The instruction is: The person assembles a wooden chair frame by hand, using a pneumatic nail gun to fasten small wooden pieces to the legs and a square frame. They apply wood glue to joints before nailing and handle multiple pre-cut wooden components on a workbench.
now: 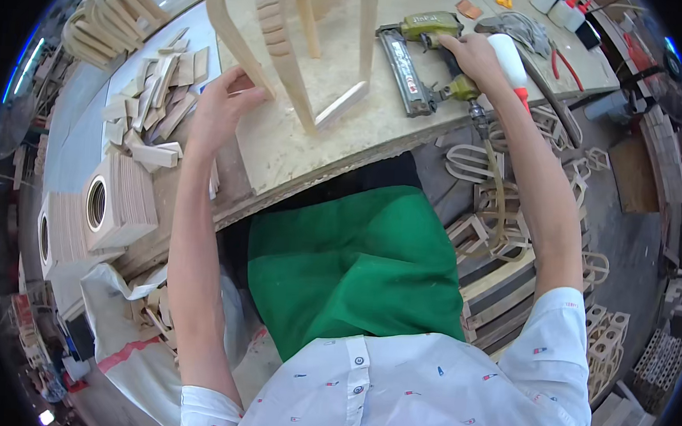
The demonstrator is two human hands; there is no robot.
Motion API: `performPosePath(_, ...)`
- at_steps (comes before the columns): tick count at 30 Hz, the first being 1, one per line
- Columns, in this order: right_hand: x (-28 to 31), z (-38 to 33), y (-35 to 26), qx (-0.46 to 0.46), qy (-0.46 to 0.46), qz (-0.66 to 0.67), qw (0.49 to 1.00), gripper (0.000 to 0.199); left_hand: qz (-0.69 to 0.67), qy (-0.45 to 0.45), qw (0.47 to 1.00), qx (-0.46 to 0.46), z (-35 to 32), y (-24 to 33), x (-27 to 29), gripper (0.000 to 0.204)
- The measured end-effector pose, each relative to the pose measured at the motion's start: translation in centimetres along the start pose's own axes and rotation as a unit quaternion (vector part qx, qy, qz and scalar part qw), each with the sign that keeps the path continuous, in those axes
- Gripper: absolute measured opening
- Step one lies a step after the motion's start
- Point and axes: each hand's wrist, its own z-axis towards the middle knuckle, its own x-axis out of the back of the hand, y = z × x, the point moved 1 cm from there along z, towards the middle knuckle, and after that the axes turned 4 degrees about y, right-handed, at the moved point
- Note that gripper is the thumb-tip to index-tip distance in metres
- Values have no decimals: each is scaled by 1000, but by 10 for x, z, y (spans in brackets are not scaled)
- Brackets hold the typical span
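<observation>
A bent-wood frame (288,61) with curved legs stands on the worktable in front of me. Its near side has a wavy-edged upright, and a short pale crosspiece (341,105) sits low between two legs. My left hand (224,106) is closed at the foot of its left curved leg, fingers partly hidden behind the wood. To the right, a green pneumatic nail gun (432,23) lies on the tabletop with its long magazine towards me. My right hand (474,59) is wrapped round its handle, and an air hose (494,164) hangs from its fitting over the table edge.
Wood offcuts (161,85) are heaped left of the frame, near stacked blocks with round holes (123,203). A white bottle with a red cap (509,63) lies beside my right wrist. Red-handled pliers (566,69) and a grey glove (516,28) lie farther right. Wooden frames (477,165) crowd the floor.
</observation>
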Motion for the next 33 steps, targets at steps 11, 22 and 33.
performPosePath(11,-51,-163,-101,364,50,153,917,46,138,185,973,-11,-61,20,-28,21)
performPosePath(22,-73,-141,-101,251,35,226,941,20,367,255,893,47,-125,17,29,35)
performPosePath(33,-57,-193,-99,378,127,171,901,25,321,212,915,118,-137,50,30,25)
